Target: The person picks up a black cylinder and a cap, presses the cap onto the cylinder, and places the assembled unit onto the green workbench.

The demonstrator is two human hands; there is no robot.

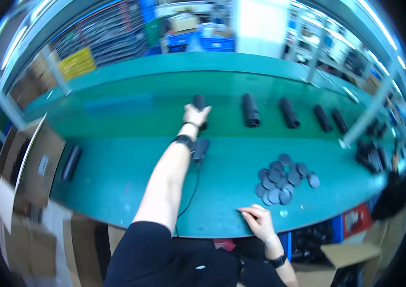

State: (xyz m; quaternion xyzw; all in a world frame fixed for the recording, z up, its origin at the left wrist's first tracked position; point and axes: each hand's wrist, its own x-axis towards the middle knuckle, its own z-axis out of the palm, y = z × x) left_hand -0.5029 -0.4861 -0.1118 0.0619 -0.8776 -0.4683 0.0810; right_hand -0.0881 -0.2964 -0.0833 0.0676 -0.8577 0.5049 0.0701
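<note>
My left hand (pixel 195 115) is stretched far out over the green surface (pixel 131 162), fingers wrapped around a black tube (pixel 199 103) lying on the far strip. More tubes lie in a row to its right; the nearest (pixel 250 110) is well apart. A dark scanner (pixel 200 150) with a cord sits just beside my forearm. My right hand (pixel 256 221) rests at the near edge, fingers loosely curled, gripping nothing. Near it, a pile of dark discs (pixel 284 179). A cardboard box (pixel 30 158) stands far left.
</note>
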